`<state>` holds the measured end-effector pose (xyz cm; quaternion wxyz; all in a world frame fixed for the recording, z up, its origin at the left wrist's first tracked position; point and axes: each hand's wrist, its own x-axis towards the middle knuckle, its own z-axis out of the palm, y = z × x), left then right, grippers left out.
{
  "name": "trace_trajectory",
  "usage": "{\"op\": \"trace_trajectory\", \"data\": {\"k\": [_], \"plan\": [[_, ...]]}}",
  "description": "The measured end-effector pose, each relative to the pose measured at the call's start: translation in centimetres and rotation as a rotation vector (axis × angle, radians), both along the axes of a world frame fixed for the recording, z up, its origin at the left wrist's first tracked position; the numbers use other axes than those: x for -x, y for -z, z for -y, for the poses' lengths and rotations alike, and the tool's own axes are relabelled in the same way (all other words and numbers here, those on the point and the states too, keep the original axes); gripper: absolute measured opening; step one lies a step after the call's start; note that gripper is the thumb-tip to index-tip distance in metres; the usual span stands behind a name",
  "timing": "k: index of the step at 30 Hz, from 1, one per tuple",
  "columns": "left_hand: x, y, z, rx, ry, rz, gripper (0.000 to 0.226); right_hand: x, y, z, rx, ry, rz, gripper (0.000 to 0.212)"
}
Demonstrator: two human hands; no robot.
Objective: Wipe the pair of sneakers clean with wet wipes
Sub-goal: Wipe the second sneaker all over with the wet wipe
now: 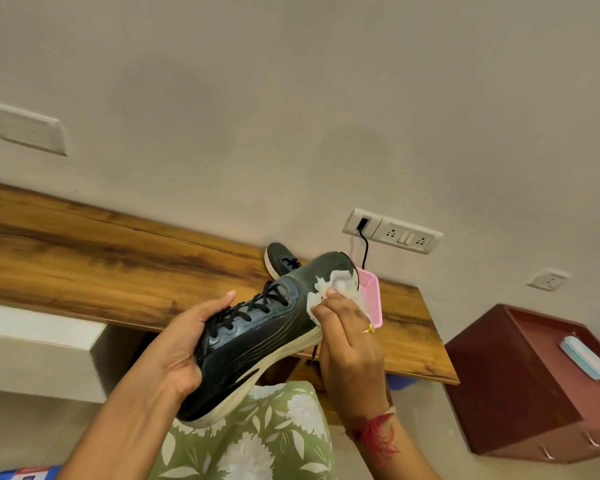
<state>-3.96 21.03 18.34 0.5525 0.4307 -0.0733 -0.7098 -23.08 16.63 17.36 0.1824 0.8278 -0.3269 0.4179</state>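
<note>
A dark sneaker [257, 337] with black laces and a white sole is held up in front of me, toe pointing away. My left hand [184, 341] grips it at the laced opening near the heel. My right hand [347, 334] pinches a white wet wipe [333, 289] against the sneaker's toe side. The second sneaker [279, 259] lies on the wooden shelf [118, 258] behind, mostly hidden by the held one.
A pink plastic basket [373, 292] stands on the shelf behind my right hand. A wall socket strip [395, 232] with a black cable is above it. A maroon cabinet [534, 382] carrying a light blue pack [586, 356] stands at right. My green floral lap is below.
</note>
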Motion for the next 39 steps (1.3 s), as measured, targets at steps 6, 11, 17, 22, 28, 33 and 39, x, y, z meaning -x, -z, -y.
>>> {"op": "trace_trajectory", "data": {"k": [6,11,17,22,28,33,39], "plan": [[-0.6,1.3,0.5,-0.03,-0.17,0.237,0.023,-0.8,0.9,-1.5,-0.218,-0.022,0.016,0.027],[-1.7,1.4,0.8,-0.032,-0.215,0.505,0.018,-0.5,-1.0,-2.3,-0.466,-0.229,0.318,0.035],[-1.3,0.8,0.6,-0.015,-0.117,0.383,0.061,-0.7,-1.7,-1.0,-0.474,-0.212,0.351,0.025],[-2.1,1.4,0.5,0.098,-0.083,0.321,0.044,0.3,-1.9,0.4,-0.471,-0.159,0.424,0.035],[-2.6,1.1,0.9,0.096,-0.299,0.293,0.03,1.0,-3.5,1.7,-0.438,-0.089,0.676,0.015],[-2.3,1.4,0.9,0.052,-0.345,0.129,0.053,0.5,-3.9,2.0,-0.468,-0.104,0.755,0.016],[-1.5,0.8,0.4,0.081,-0.351,0.044,0.068,0.0,-3.6,1.4,-0.45,-0.113,0.684,0.013]]}}
